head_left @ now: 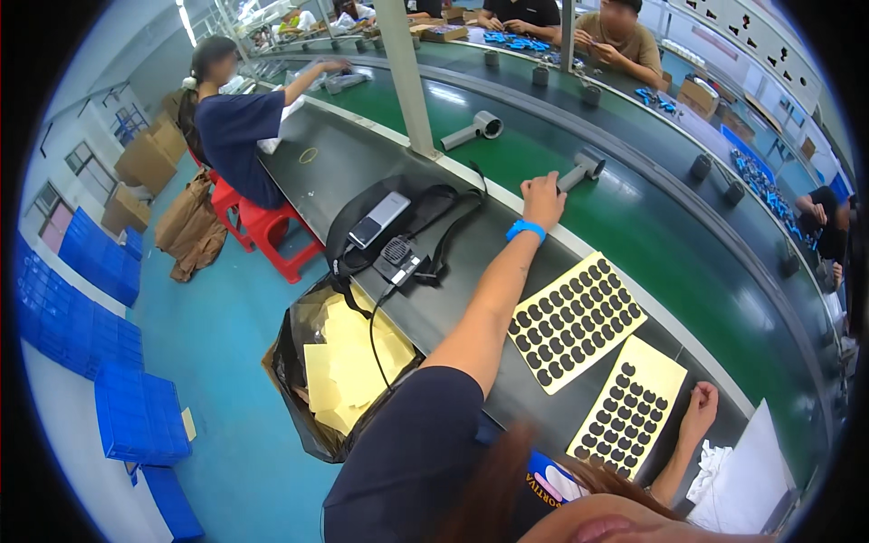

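My left hand (541, 201), with a blue band at the wrist, reaches over the green conveyor belt. Its fingers close on the handle end of a grey hair-dryer-shaped housing (586, 168). A second grey housing (480, 129) lies farther left on the belt. On the dark worktable, my right hand (700, 412) is beside a yellow sticker sheet (665, 373) of dark round pads, part of them gone from its top. Its fingers are curled together; whatever they pinch is too small to make out. A fuller sticker sheet (579, 323) lies under my left forearm.
A black strap bag with a phone-like device (380, 220) and a small black box (401, 261) sits left on the table. Below hangs a black bag (299, 407) of yellow backing paper. White cloth (711, 471) lies at right. A metal post (407, 81) rises beside the belt; co-workers (235, 136) sit along it.
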The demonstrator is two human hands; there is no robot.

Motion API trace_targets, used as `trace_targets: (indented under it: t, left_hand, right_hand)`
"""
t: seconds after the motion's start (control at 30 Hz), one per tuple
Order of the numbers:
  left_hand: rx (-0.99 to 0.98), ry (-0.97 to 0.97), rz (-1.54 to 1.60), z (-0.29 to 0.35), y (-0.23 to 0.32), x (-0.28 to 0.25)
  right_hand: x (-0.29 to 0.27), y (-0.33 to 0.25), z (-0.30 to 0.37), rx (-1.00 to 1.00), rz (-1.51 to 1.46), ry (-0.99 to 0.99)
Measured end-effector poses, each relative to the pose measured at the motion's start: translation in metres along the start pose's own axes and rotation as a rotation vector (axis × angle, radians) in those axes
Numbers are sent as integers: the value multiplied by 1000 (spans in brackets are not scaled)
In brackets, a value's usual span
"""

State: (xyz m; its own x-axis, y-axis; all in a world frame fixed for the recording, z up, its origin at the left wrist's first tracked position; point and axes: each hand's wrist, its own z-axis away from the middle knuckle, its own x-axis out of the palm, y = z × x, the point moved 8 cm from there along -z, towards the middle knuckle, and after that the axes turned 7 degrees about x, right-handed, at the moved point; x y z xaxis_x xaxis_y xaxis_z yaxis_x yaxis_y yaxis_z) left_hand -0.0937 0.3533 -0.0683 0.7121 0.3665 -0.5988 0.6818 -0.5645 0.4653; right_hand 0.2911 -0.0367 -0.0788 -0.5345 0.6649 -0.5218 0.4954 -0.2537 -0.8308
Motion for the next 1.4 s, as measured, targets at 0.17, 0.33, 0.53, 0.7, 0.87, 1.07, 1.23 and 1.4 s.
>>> trace_targets:
  t: [0.17,0.33,0.53,0.7,0.87,1.07,1.23,1.4]
  left_hand:
    - [-40,110,-72,-2,-1,-6]
    - [-15,193,-79,-4,5,-11]
    - [20,70,-245,5,10,-9]
    - [-38,-3,-345,11,6,-6]
    - [-91,21,-412,11,5,-17]
    - [-235,108,-449,26,-19,-49]
    - [-289,69,-449,24,-13,-45]
    - [118,113,-404,8,24,-46]
  right_hand:
    - [0,11,-4,-35,-32,-13]
    - [3,13,-5,4,-79,8]
    - [8,4,-2,4,-83,63]
    - [7,-26,5,-141,71,112]
    - [12,-44,8,-302,386,150]
    - [11,-27,-31,-335,684,133]
    - [15,7,-51,-109,889,0]
    - [9,-13,-45,-196,765,135]
